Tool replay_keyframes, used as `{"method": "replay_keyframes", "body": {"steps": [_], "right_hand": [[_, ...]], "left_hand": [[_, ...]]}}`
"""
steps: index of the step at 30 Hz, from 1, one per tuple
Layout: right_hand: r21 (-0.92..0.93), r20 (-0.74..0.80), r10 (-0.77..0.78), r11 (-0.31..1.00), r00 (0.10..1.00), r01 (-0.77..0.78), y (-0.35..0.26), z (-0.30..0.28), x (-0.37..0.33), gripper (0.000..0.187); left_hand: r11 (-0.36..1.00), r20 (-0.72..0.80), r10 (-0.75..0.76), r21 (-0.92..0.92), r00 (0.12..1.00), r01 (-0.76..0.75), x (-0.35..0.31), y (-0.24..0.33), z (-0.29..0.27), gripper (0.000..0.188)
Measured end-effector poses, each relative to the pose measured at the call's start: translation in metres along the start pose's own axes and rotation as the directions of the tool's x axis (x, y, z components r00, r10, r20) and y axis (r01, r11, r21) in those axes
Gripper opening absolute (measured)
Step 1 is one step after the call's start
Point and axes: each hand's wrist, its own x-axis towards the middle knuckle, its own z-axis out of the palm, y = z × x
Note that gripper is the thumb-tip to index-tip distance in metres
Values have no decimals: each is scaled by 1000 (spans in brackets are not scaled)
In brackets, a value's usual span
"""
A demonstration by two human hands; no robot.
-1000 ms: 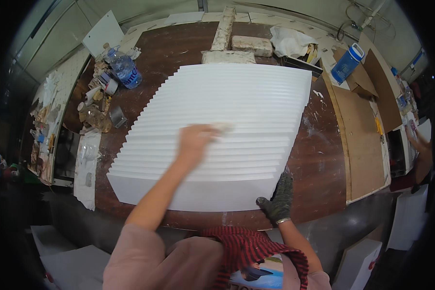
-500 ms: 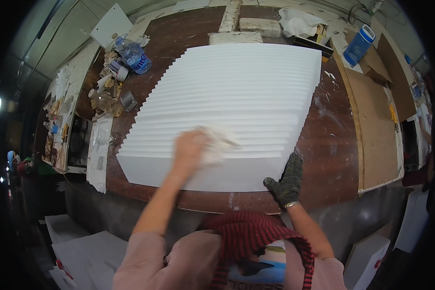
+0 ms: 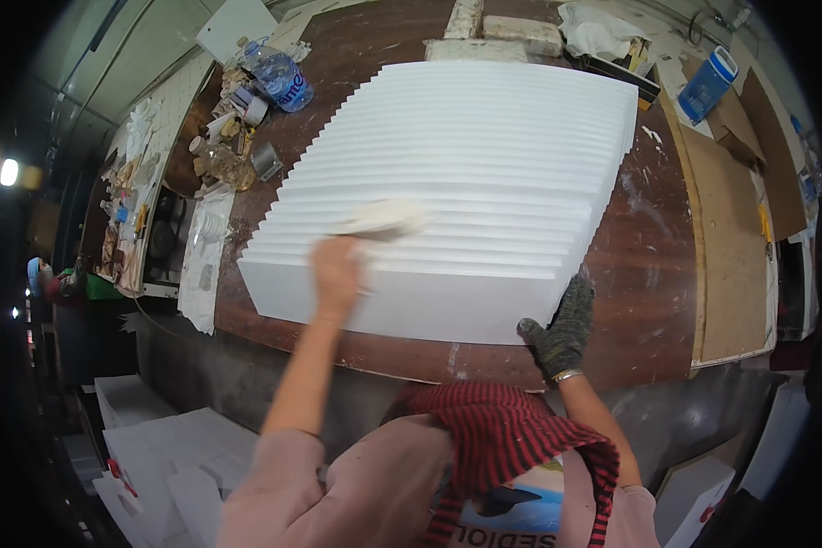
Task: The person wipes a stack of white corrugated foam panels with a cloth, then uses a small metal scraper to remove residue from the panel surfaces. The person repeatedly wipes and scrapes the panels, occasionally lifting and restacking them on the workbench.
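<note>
A fanned stack of white sheets [image 3: 447, 155] lies on the brown table, with its stepped edges running in rows and a wider plain strip on the near side. My bare left hand [image 3: 336, 272] is closed on a whitish cloth [image 3: 388, 217], blurred by motion, over the left-middle of the near rows. At the stack's near right corner rests my right hand [image 3: 562, 331], in a dark grey knit glove. Its thumb stands apart from the fingers and touches the sheet edge; nothing shows in its grasp.
Clear plastic bottles [image 3: 279, 78] and clutter line the table's left side. White blocks [image 3: 521, 35] and a box with white plastic [image 3: 603, 36] lie at the far edge. To the right are a blue container [image 3: 708, 87] and cardboard [image 3: 726, 247]. White panels [image 3: 169, 457] stand below left.
My left hand and the cloth have moved left across the stack. My right hand stays at the near right corner. The whole view has shifted slightly.
</note>
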Motion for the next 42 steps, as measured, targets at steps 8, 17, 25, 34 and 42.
{"method": "replay_keyframes", "body": {"steps": [8,17,25,34,42], "right_hand": [[-26,-2,14,1000,1000,-14,0,2,-2,131],[-3,-37,-14,1000,999,14,-1,0,1,130],[-31,-49,-31,999,998,30,0,1,-1,129],[-12,-17,-10,1000,1000,10,0,-1,0,132],[-15,22,-11,1000,1000,11,9,7,1,131]], "left_hand": [[723,-109,-630,-443,769,530,54,1,-101,32],[974,219,-155,-129,963,186,58,34,-64,17],[958,335,263,-203,905,-203,73,67,-17,24],[954,-18,33,-299,999,-37,81,107,-30,33],[941,-27,279,-190,960,-279,19,15,-46,31]]}}
